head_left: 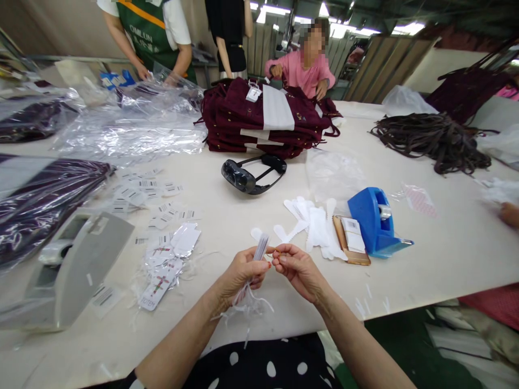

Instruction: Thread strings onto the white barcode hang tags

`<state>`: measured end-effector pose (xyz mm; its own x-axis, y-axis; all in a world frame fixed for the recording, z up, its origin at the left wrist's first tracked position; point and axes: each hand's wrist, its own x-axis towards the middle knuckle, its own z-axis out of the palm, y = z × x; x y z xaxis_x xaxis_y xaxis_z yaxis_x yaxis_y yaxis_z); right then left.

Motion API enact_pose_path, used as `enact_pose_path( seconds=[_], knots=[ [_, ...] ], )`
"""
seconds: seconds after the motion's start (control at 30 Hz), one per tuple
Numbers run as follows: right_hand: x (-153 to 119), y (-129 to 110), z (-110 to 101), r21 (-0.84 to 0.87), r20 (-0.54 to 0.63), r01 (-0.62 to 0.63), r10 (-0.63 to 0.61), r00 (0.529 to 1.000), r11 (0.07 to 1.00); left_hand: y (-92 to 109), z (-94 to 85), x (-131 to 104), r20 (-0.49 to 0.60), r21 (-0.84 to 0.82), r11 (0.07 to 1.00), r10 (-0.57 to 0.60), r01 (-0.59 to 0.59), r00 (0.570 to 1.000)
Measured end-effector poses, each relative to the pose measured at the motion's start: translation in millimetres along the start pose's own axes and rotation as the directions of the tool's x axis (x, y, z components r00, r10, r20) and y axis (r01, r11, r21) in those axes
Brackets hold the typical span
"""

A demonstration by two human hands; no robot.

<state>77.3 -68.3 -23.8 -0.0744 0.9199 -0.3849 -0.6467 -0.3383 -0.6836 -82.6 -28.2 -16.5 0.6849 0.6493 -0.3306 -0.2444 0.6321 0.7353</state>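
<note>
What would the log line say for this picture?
left hand: holds stack of paper tags | right hand: pinches the tags' top edge | nearby: blue tape dispenser, white table

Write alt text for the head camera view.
A person's left hand holds a stack of white tags with strings hanging below, while the right hand pinches at their top edge. On the table lie loose tags, a blue tape dispenser, a headset and stacked maroon bags; other people work behind.
</note>
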Motion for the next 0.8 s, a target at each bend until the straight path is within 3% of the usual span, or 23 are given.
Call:
enact_pose_path(
  seconds=[0.43, 0.7, 0.8],
  knots=[
    [-2.6, 9.3, -5.1, -0.071, -0.063, 0.046, -0.051, 0.997, 0.996, -10.7, -3.2, -0.9, 0.010, -0.039, 0.995, -0.096, 0.096, 0.995],
    [-2.3, 20.1, -5.3, -0.139, -0.145, 0.036, -0.056, 0.988, 0.990, -10.0, -2.4, -2.0, 0.121, -0.046, 0.988, -0.142, 0.149, 0.982],
    [-1.7, 21.3, -5.7, -0.172, -0.124, 0.080, -0.102, 0.987, 0.982, -9.7, -3.4, -1.4, 0.183, -0.042, 0.982, -0.175, 0.186, 0.967]
  ],
)
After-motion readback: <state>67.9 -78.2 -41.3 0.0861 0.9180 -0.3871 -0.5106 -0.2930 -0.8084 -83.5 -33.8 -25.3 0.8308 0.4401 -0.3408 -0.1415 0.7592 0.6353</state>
